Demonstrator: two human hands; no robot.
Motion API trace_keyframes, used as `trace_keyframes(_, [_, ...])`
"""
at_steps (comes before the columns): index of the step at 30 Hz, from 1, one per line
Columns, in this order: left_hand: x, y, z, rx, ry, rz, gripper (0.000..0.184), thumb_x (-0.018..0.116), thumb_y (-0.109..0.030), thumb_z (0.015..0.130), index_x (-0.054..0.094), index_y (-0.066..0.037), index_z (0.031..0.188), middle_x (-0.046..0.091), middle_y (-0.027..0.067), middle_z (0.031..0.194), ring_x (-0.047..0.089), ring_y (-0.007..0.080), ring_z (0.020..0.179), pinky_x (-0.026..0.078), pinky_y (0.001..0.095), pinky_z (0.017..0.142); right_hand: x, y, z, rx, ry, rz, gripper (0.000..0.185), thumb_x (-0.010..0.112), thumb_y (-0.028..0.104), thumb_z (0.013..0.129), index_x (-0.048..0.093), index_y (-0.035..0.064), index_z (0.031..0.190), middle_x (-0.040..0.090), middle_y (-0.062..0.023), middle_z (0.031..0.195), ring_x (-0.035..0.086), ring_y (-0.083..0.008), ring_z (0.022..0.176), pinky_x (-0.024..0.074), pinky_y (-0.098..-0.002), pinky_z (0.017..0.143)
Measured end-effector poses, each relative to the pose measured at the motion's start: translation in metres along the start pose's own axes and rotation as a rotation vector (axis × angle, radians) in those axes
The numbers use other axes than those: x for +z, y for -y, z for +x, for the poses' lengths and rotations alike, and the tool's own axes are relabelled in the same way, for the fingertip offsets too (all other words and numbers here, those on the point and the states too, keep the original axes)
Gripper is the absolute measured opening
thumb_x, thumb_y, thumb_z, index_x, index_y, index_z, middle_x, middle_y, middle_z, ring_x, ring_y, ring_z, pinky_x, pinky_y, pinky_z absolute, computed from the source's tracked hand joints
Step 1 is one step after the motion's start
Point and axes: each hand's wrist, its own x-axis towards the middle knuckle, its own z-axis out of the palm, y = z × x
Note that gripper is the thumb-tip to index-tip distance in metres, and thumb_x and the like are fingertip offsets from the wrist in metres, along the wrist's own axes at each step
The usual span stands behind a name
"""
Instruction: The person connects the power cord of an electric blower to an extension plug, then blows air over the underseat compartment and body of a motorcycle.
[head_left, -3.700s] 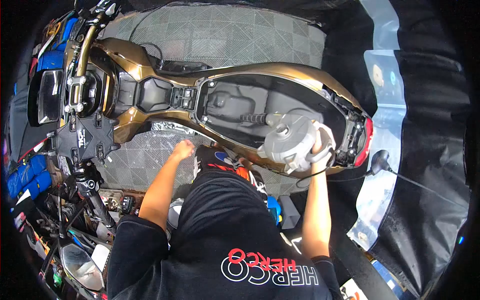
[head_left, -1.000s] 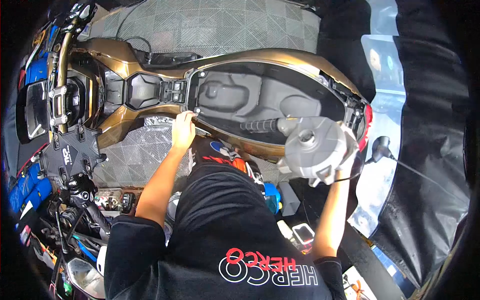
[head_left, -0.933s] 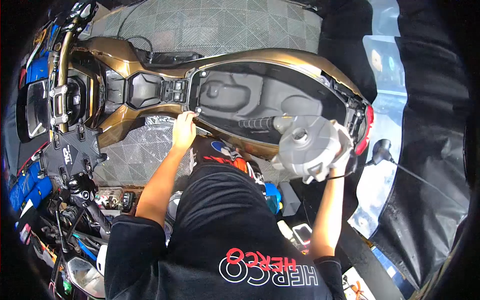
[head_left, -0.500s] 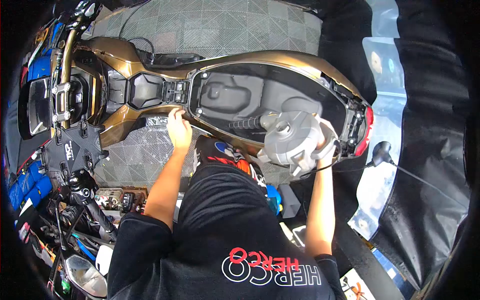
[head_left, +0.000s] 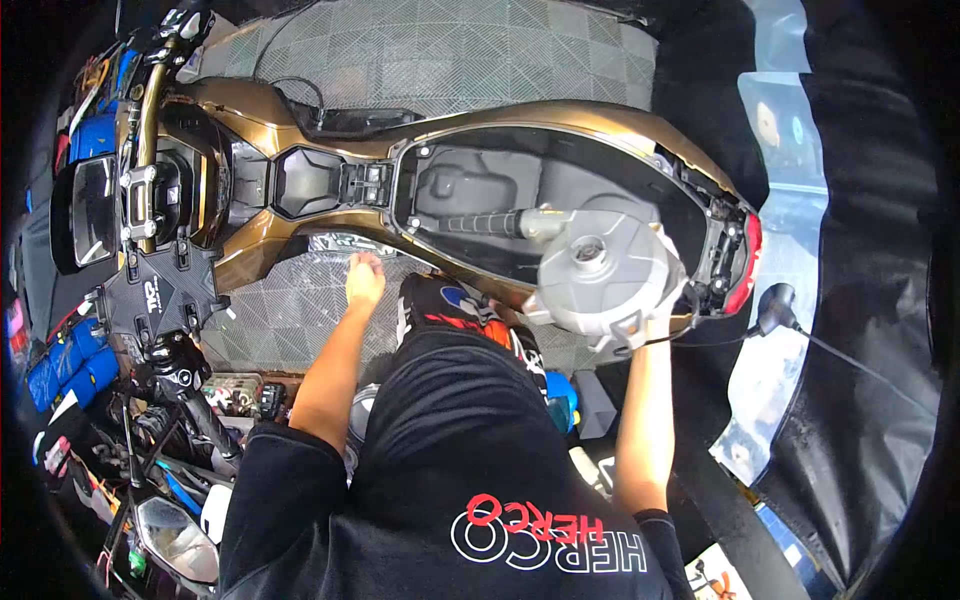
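Observation:
My right hand (head_left: 668, 247) grips a grey, rounded corded appliance (head_left: 605, 262) from its right side. A round cap and a dark ribbed hose (head_left: 480, 224) show on it, and it covers part of the scooter's open under-seat compartment (head_left: 470, 185). Much of that hand is hidden by the appliance. Just outside the bronze body of the scooter (head_left: 440, 255), over the mat, my left hand (head_left: 366, 281) has loosely bent fingers with nothing visible in them.
Handlebars (head_left: 147, 190) and a phone-style black plate (head_left: 155, 295) are at the left. A cord runs past a dark plug-like piece (head_left: 778, 308) on the right. Grey matting (head_left: 285, 315) lies below. Tools and blue bags (head_left: 70, 365) crowd the lower left.
My left hand has drawn back from the scooter's side toward me, its fingers now more bent. The appliance has turned slightly in my right hand, and the view has shifted a little.

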Motion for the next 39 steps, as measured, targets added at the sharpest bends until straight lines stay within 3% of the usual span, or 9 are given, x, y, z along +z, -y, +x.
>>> trace_keyframes(4, [-0.003,-0.020,0.004,-0.082,0.017,-0.097,0.013,0.063,-0.011,0.087,0.066,-0.009,0.099,0.063,0.0178,0.107,0.063,0.0402,0.100,0.050,0.0478,0.090,0.019,0.006,-0.009,0.096,0.052,0.336,0.055,0.052,0.043,0.096,0.061,-0.0039,0.123,0.065,-0.0161,0.123,0.061,-0.0273,0.115,0.0467,-0.0400,0.102])
trace_keyframes(10, [-0.044,-0.094,0.018,0.137,0.058,-0.281,0.011,0.056,-0.004,0.090,0.064,-0.003,0.098,0.070,0.0134,0.093,0.068,0.0329,0.090,0.054,0.0397,0.082,-0.006,0.138,-0.030,-0.468,0.178,-0.633,0.032,0.067,0.013,0.087,0.065,-0.0035,0.114,0.068,-0.0189,0.119,0.068,-0.0266,0.104,0.0565,-0.0348,0.088])
trace_keyframes(12, [-0.044,-0.114,0.021,0.311,-0.034,-0.340,0.010,0.057,-0.004,0.090,0.064,-0.004,0.097,0.069,0.0127,0.093,0.068,0.0318,0.089,0.054,0.0387,0.081,-0.027,0.168,-0.050,-0.227,0.050,-0.496,0.022,0.066,0.013,0.088,0.070,-0.0064,0.098,0.069,-0.0183,0.104,0.068,-0.0356,0.107,0.0530,-0.0432,0.094])
trace_keyframes(16, [-0.027,-0.148,0.035,0.586,0.034,-0.251,0.010,0.059,-0.005,0.089,0.064,-0.005,0.097,0.069,0.0129,0.093,0.066,0.0315,0.087,0.053,0.0403,0.078,-0.068,0.236,-0.093,-0.016,-0.130,-0.493,0.022,0.066,0.004,0.086,0.066,-0.0050,0.106,0.067,-0.0247,0.119,0.064,-0.0349,0.113,0.0473,-0.0435,0.101])
trace_keyframes(21, [0.028,-0.184,0.040,0.611,0.303,-0.105,0.022,0.053,-0.023,0.096,0.065,-0.007,0.107,0.070,0.0174,0.102,0.065,0.0381,0.100,0.052,0.0494,0.088,-0.104,0.307,-0.140,-0.106,-0.300,-0.899,0.021,0.066,0.003,0.086,0.066,-0.0026,0.106,0.066,-0.0261,0.122,0.062,-0.0320,0.118,0.0432,-0.0402,0.106])
trace_keyframes(26, [0.056,-0.235,0.025,0.496,0.635,-0.002,0.034,0.050,-0.033,0.100,0.067,-0.006,0.112,0.069,0.0217,0.111,0.064,0.0427,0.106,0.051,0.0514,0.091,-0.154,0.302,-0.188,0.032,-0.471,-0.749,0.021,0.063,-0.001,0.087,0.065,-0.0034,0.107,0.065,-0.0280,0.123,0.063,-0.0309,0.116,0.0480,-0.0394,0.100])
trace_keyframes(29, [0.068,-0.265,0.004,0.595,0.659,-0.021,0.035,0.048,-0.034,0.101,0.067,-0.006,0.112,0.070,0.0195,0.111,0.064,0.0397,0.107,0.050,0.0503,0.092,-0.165,0.287,-0.213,-0.163,-0.561,-0.936,0.021,0.064,-0.003,0.087,0.064,-0.0046,0.108,0.064,-0.0286,0.124,0.063,-0.0314,0.115,0.0490,-0.0401,0.100])
trace_keyframes(36, [0.071,-0.391,-0.072,1.096,0.298,-0.309,0.016,0.059,-0.016,0.095,0.066,-0.005,0.104,0.068,0.0129,0.105,0.062,0.0335,0.098,0.048,0.0449,0.085,-0.179,0.237,-0.249,-0.171,-0.932,-0.707,0.020,0.059,-0.001,0.090,0.063,-0.0058,0.109,0.065,-0.0255,0.124,0.063,-0.0318,0.114,0.0494,-0.0399,0.099])
trace_keyframes(39, [0.083,-0.439,-0.102,1.194,0.262,-0.344,0.017,0.060,-0.017,0.094,0.064,-0.006,0.106,0.067,0.0123,0.105,0.062,0.0326,0.099,0.047,0.0449,0.085,-0.208,0.226,-0.265,-0.161,-0.830,-0.705,0.021,0.064,-0.001,0.088,0.064,-0.0048,0.109,0.065,-0.0273,0.124,0.064,-0.0314,0.112,0.0504,-0.0392,0.098])
